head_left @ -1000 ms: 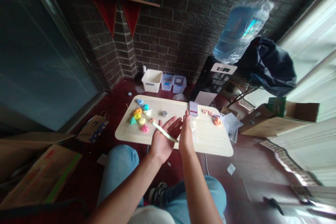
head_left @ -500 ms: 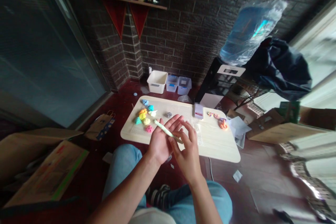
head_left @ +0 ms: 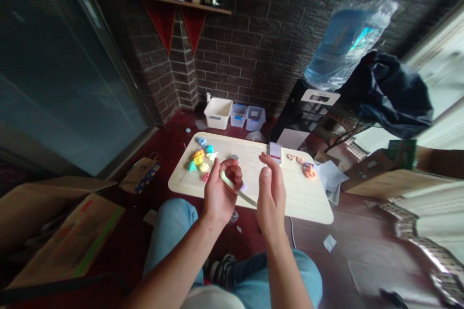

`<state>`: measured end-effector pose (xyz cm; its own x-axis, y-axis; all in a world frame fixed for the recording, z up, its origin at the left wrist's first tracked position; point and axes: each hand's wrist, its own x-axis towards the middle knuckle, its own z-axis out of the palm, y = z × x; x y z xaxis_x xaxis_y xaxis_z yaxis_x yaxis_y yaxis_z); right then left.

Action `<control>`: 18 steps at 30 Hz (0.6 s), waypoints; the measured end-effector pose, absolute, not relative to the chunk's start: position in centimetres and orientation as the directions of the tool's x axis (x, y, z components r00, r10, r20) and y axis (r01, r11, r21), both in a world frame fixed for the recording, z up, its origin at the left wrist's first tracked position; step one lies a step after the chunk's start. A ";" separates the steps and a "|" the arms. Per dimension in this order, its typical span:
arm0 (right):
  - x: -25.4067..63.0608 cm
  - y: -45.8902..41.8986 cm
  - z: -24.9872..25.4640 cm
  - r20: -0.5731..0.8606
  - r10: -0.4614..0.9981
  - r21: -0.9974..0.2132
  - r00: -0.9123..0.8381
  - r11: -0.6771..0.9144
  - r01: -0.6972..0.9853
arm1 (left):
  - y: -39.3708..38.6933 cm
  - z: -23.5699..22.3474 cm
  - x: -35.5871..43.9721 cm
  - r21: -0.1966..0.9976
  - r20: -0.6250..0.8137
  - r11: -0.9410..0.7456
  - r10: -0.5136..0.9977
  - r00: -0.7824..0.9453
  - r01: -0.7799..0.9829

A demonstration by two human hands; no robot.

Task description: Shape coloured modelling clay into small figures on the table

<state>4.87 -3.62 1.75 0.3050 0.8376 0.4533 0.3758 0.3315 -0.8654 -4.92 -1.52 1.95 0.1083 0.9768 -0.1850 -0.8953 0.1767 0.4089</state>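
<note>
My left hand (head_left: 220, 198), palm up, has its fingers curled round a pale green roll of modelling clay (head_left: 227, 180). A thin grey-green length (head_left: 247, 198) sticks out below the fingers toward my right hand; whether it belongs to the roll I cannot tell. A small purple bit (head_left: 244, 187) shows beside the fingertips. My right hand (head_left: 271, 198) is held upright and apart, fingers stretched out, with nothing in it. Beyond my left hand, lumps of coloured clay (head_left: 198, 156) lie on the low table (head_left: 300, 198), and a grey lump (head_left: 235, 157) is partly hidden.
A phone-like white object (head_left: 275, 152) lies at the table's back edge. Shaped clay pieces (head_left: 309, 170) sit at the right end. Behind the table are a white bin (head_left: 218, 113) and clear tubs (head_left: 255, 118). A water dispenser (head_left: 300, 111) stands back right; cardboard boxes flank both sides.
My right hand has let go of the clay roll and moved right, turning upright. The fingers of my left hand, flat before, have curled over the roll.
</note>
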 end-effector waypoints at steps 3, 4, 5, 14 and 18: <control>3.7 -2.0 2.7 0.402 0.843 -0.911 0.358 0.329 0.248 | -3.6 2.3 -3.3 0.436 -0.156 0.171 0.981 0.114 -0.884; 3.3 -1.6 2.7 0.388 0.849 -0.920 0.358 0.331 0.211 | -4.2 2.3 -2.9 0.441 -0.122 0.175 0.983 0.135 -0.880; 3.1 -1.5 2.6 0.380 0.857 -0.924 0.349 0.336 0.181 | -4.7 2.4 -2.7 0.447 -0.085 0.179 0.984 0.157 -0.877; 1.8 -3.4 0.5 0.365 0.929 -0.927 0.058 0.357 0.116 | -2.6 1.9 -3.5 0.474 0.034 0.241 0.956 0.290 -0.847; 2.3 -3.0 1.5 0.312 0.926 -0.950 0.213 0.296 0.103 | -3.6 2.2 -3.0 0.542 0.050 0.244 0.946 0.321 -0.804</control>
